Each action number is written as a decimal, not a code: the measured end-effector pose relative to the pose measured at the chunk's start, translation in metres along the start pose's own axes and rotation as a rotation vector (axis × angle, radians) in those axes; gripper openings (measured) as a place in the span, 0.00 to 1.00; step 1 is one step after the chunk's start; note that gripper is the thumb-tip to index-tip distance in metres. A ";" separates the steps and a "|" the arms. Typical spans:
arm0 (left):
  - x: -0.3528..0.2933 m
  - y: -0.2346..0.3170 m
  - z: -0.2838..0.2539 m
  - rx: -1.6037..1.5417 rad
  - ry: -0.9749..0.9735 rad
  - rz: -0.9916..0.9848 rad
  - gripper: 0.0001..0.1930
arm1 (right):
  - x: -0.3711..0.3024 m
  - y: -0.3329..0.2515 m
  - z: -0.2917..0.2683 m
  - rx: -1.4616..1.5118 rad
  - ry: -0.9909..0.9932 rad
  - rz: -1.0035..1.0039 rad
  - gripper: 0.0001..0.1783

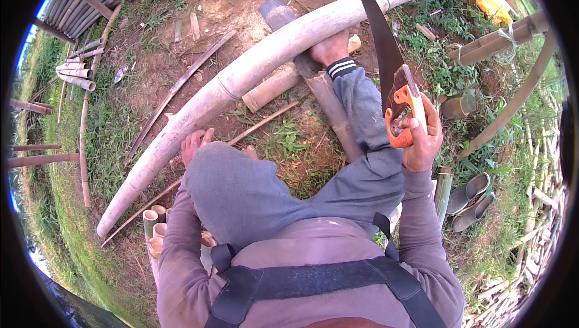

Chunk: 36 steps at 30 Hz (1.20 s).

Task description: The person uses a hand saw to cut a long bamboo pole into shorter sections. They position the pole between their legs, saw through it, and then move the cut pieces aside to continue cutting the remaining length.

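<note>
Bamboo sawing, blade lifted clear of the pole

The long, thick, pale bamboo pole (253, 62) lies slantwise on bare earth, propped on a shorter bamboo log (274, 83) and pinned under a bare foot (329, 47); the dark curved handsaw with orange grip (395, 83) hangs above it; the right hand (422, 138) is wrapped tight around the grip; the left hand (194, 144) rests spread against the pole; seemingly between strokes, so the blade needs lowering onto the cut line.

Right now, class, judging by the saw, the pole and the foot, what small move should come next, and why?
Probably lower the saw onto the bamboo pole. The right hand holds its orange handle with the blade raised clear of the pole, the foot pins the pole, and the left hand rests beside it.
</note>
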<state>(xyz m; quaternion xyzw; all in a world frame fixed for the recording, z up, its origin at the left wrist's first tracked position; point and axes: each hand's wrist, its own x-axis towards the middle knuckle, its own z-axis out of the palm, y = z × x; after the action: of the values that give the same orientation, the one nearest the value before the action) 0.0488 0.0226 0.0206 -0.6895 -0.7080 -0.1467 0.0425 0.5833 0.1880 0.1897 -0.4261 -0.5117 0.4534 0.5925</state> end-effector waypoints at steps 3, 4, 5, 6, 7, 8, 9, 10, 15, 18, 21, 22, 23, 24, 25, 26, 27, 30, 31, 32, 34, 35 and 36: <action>0.100 0.049 -0.037 0.148 0.083 0.052 0.47 | -0.018 -0.014 0.021 -0.169 -0.002 -0.061 0.37; 0.125 0.055 -0.043 0.193 0.075 0.049 0.53 | -0.022 -0.019 0.030 -0.139 -0.031 -0.068 0.38; 0.148 0.060 -0.045 0.240 -0.015 -0.011 0.56 | -0.024 -0.022 0.037 -0.111 -0.056 -0.075 0.38; 0.167 0.064 -0.049 0.290 -0.106 -0.075 0.59 | -0.026 -0.024 0.042 -0.137 -0.084 -0.093 0.38; 0.180 0.063 -0.051 0.336 -0.202 -0.135 0.62 | -0.029 -0.025 0.044 -0.113 -0.096 -0.075 0.38; 0.191 0.061 -0.051 0.265 -0.316 -0.189 0.63 | -0.033 -0.026 0.043 -0.091 -0.104 -0.056 0.38; 0.199 0.058 -0.051 0.193 -0.430 -0.245 0.63 | -0.035 -0.027 0.044 -0.069 -0.114 -0.036 0.38; 0.202 0.056 -0.050 0.122 -0.549 -0.290 0.63 | -0.037 -0.028 0.045 -0.111 -0.109 -0.046 0.36; 0.187 0.041 -0.051 0.131 -0.452 -0.222 0.61 | -0.046 -0.027 0.058 -0.178 -0.144 0.031 0.33; 0.179 0.029 -0.064 0.128 -0.484 -0.253 0.59 | -0.051 -0.015 0.057 -0.237 -0.144 -0.024 0.32; 0.148 -0.012 -0.064 0.089 -0.380 -0.235 0.57 | -0.048 -0.015 0.068 -0.253 -0.155 -0.071 0.31; 0.139 -0.029 -0.059 0.090 -0.354 -0.239 0.56 | -0.046 -0.013 0.071 -0.208 -0.172 -0.063 0.31; 0.127 -0.040 -0.059 0.089 -0.342 -0.241 0.56 | -0.046 -0.006 0.070 -0.222 -0.168 -0.049 0.31; 0.120 -0.051 -0.057 0.063 -0.323 -0.237 0.56 | -0.043 0.003 0.069 -0.237 -0.165 -0.035 0.32; 0.120 -0.050 -0.062 0.074 -0.376 -0.272 0.57 | -0.036 0.008 0.071 -0.252 -0.165 -0.035 0.32; 0.120 -0.049 -0.068 0.084 -0.428 -0.307 0.58 | -0.039 0.008 0.074 -0.127 -0.200 0.024 0.32; 0.121 -0.047 -0.073 0.093 -0.481 -0.341 0.59 | -0.036 0.012 0.080 -0.103 -0.196 0.015 0.32; 0.118 -0.050 -0.074 0.098 -0.494 -0.380 0.59 | -0.033 0.022 0.096 -0.031 -0.194 0.019 0.32; 0.118 -0.050 -0.072 0.113 -0.487 -0.377 0.59 | -0.031 0.025 0.100 -0.088 -0.186 -0.001 0.32; 0.117 -0.049 -0.070 0.129 -0.480 -0.374 0.60 | -0.029 0.027 0.104 -0.145 -0.177 -0.022 0.32; 0.119 -0.039 -0.065 0.205 -0.346 -0.281 0.61 | -0.024 0.034 0.110 -0.275 -0.168 -0.068 0.31; 0.124 -0.027 -0.064 0.239 -0.278 -0.231 0.62 | -0.021 0.038 0.112 -0.351 -0.167 -0.097 0.30; 0.139 -0.016 -0.062 0.197 -0.324 -0.254 0.64 | -0.019 0.042 0.113 -0.429 -0.164 -0.125 0.29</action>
<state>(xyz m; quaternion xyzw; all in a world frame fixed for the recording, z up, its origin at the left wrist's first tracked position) 0.0176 0.1395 0.1140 -0.6020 -0.7975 0.0319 -0.0234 0.4657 0.1837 0.1582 -0.4712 -0.6682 0.3299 0.4717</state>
